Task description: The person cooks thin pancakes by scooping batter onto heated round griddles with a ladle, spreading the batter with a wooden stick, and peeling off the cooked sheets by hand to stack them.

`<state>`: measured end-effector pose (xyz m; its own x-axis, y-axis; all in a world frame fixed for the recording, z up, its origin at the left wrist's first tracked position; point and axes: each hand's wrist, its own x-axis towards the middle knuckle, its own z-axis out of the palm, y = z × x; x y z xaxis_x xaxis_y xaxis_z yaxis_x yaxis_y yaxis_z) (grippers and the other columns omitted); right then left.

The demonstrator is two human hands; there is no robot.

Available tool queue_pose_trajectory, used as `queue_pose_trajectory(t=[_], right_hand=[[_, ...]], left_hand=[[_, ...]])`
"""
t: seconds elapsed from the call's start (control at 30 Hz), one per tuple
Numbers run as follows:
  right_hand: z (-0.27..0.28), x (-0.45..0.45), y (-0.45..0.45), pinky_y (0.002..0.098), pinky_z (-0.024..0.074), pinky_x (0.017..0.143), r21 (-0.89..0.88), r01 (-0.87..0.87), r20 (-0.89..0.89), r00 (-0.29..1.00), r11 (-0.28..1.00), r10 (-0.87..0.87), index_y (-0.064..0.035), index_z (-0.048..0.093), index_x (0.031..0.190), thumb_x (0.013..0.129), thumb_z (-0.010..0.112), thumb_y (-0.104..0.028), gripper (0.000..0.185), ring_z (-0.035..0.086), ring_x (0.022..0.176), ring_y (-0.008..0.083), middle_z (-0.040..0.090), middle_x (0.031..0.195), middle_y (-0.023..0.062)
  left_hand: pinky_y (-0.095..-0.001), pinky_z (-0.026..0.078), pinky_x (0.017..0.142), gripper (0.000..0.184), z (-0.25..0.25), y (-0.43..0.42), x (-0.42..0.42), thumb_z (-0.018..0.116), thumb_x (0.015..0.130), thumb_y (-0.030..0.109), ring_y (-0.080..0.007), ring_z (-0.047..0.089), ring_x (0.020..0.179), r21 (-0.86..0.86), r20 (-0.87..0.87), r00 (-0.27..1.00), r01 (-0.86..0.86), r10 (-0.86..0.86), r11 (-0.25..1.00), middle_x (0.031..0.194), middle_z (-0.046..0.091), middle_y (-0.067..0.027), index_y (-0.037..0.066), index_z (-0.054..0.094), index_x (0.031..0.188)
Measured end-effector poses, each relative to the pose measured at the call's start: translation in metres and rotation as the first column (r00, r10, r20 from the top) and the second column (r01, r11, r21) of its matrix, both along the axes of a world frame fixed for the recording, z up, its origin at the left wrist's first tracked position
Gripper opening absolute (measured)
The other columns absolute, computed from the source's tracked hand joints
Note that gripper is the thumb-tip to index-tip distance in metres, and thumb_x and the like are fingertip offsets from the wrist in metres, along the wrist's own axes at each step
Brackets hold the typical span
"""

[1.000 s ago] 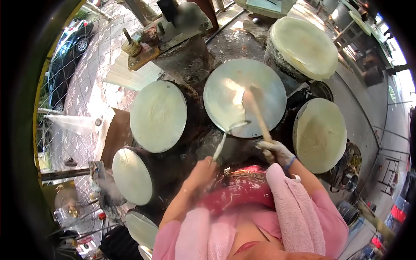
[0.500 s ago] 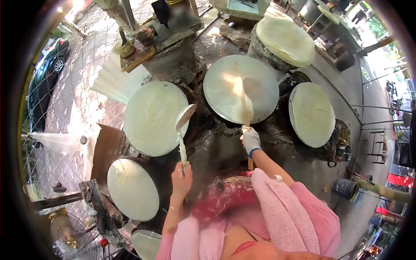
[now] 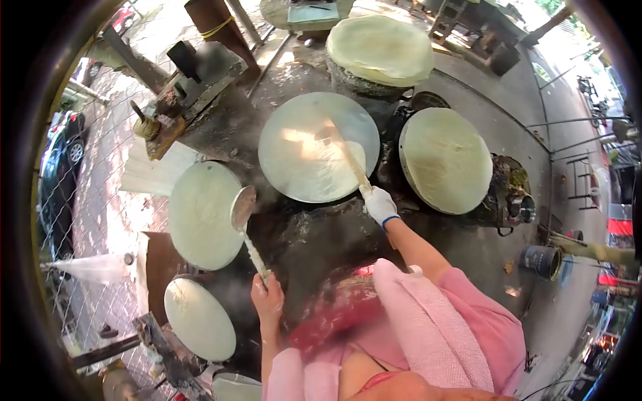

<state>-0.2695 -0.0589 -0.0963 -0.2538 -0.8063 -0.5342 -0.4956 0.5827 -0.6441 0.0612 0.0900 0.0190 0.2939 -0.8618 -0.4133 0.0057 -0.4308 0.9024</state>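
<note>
My left hand is closed around the batter-coated handle of a ladle. The ladle's bowl is raised near the right edge of a round pan with a pale sheet. In a white glove, my right hand grips a long wooden stick, which reaches over the middle round griddle. Pale wet batter lies on the near right part of that griddle, by the stick. Whether the stick's far end touches the surface I cannot tell.
Another pale sheet on a round pan is at right, and a smaller one at lower left. A stack of thin round sheets stands at the back. A dark bucket sits on the right; a wire fence runs along the left.
The view has turned, so the pans appear further left. The stick now slants more to the left across the griddle, and the batter looks wider. Both hands keep their tools.
</note>
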Motion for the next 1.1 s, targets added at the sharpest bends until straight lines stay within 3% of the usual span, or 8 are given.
queue_pose_trajectory(t=[0.17,0.37,0.47,0.6,0.63,0.8,0.97,1.1], right_hand=[[0.006,-0.018,0.037,0.0524,0.0469,0.085,0.084,-0.445,-0.117,0.884,0.892,0.452,-0.0063,0.062,0.108,0.096,0.043,-0.053,0.052,0.065,0.091,0.0436,0.068,0.093,0.0259],[-0.015,-0.083,-0.031,0.0553,0.0484,0.074,-0.11,-0.248,-0.325,0.924,0.962,0.201,-0.0017,0.061,0.1,0.098,0.043,-0.047,0.048,0.063,0.086,0.0464,0.067,0.087,0.0265],[-0.014,-0.079,-0.035,0.0558,0.0472,0.079,-0.08,-0.265,-0.123,0.959,0.961,0.254,-0.001,0.063,0.101,0.099,0.038,-0.048,0.054,0.063,0.09,0.0456,0.066,0.092,0.0284],[-0.012,-0.082,0.024,0.0533,0.0472,0.084,-0.012,-0.334,-0.147,0.933,0.942,0.329,-0.0103,0.044,0.142,0.098,0.037,-0.049,0.059,0.063,0.095,0.0461,0.066,0.1,0.0291],[-0.014,-0.088,0.015,0.0531,0.0476,0.083,-0.016,-0.285,-0.157,0.947,0.958,0.279,-0.0133,0.031,0.151,0.098,0.037,-0.049,0.064,0.065,0.094,0.0438,0.066,0.101,0.0284],[-0.018,-0.086,-0.115,0.0531,0.0504,0.082,-0.021,-0.231,-0.366,0.907,0.973,0.207,-0.0136,0.022,0.152,0.095,0.044,-0.041,0.067,0.065,0.092,0.0443,0.067,0.103,0.0264],[0.012,-0.064,-0.223,0.0516,0.0505,0.083,-0.173,-0.205,-0.496,0.863,0.963,0.094,-0.0089,0.036,0.145,0.092,0.054,-0.033,0.061,0.066,0.092,0.0402,0.067,0.104,0.0221],[0.028,-0.039,-0.187,0.0461,0.0516,0.083,-0.478,-0.37,-0.297,0.922,0.797,0.25,-0.0049,0.05,0.135,0.09,0.059,-0.032,0.054,0.065,0.091,0.0379,0.066,0.105,0.0213]], left_hand=[[-0.0204,0.034,0.043,0.012,0.01,-0.002,-0.049,0.057,0.096,0.012,-0.0029,0.043,0.05,0.008,0.069,0.997,-0.044,0.044,0.999,0.065,0.05,0.0028,0.005,0.052,0.088],[-0.021,0.035,0.049,0.01,0.012,-0.004,-0.077,0.057,0.096,0.012,-0.0027,0.043,0.056,0.032,0.136,0.99,-0.051,0.046,0.998,0.067,0.05,0.0038,0.004,0.056,0.091],[-0.0219,0.036,0.051,0.011,0.01,-0.01,-0.084,0.057,0.096,0.013,-0.0033,0.044,0.059,0.054,0.183,0.983,-0.02,0.01,0.998,0.068,0.05,0.0037,0.003,0.056,0.09],[-0.0229,0.037,0.053,0.014,0.011,-0.024,-0.089,0.057,0.096,0.014,-0.0039,0.044,0.061,0.099,0.207,0.978,-0.014,-0.007,0.995,0.069,0.05,0.0034,0.003,0.056,0.088],[-0.0219,0.029,0.035,0.009,0.002,-0.024,-0.085,0.053,0.099,0.013,-0.0064,0.038,0.039,0.025,0.227,0.972,0.055,-0.059,0.998,0.061,0.046,0.0011,0.005,0.05,0.095],[-0.0222,0.03,0.035,0.01,0.005,-0.026,-0.089,0.053,0.099,0.013,-0.0067,0.038,0.038,0.043,0.238,0.969,0.057,-0.065,0.997,0.061,0.046,0.0005,0.005,0.05,0.096],[-0.0223,0.032,0.036,0.008,-0.01,-0.008,-0.076,0.054,0.099,0.012,-0.0068,0.039,0.04,0.054,0.345,0.935,0.065,-0.08,0.996,0.062,0.047,0.0004,0.006,0.051,0.096],[-0.0227,0.032,0.036,0.011,0.005,-0.018,-0.087,0.054,0.099,0.013,-0.0072,0.039,0.04,0.091,0.335,0.937,0.07,-0.097,0.993,0.061,0.047,0.0006,0.007,0.049,0.092]])
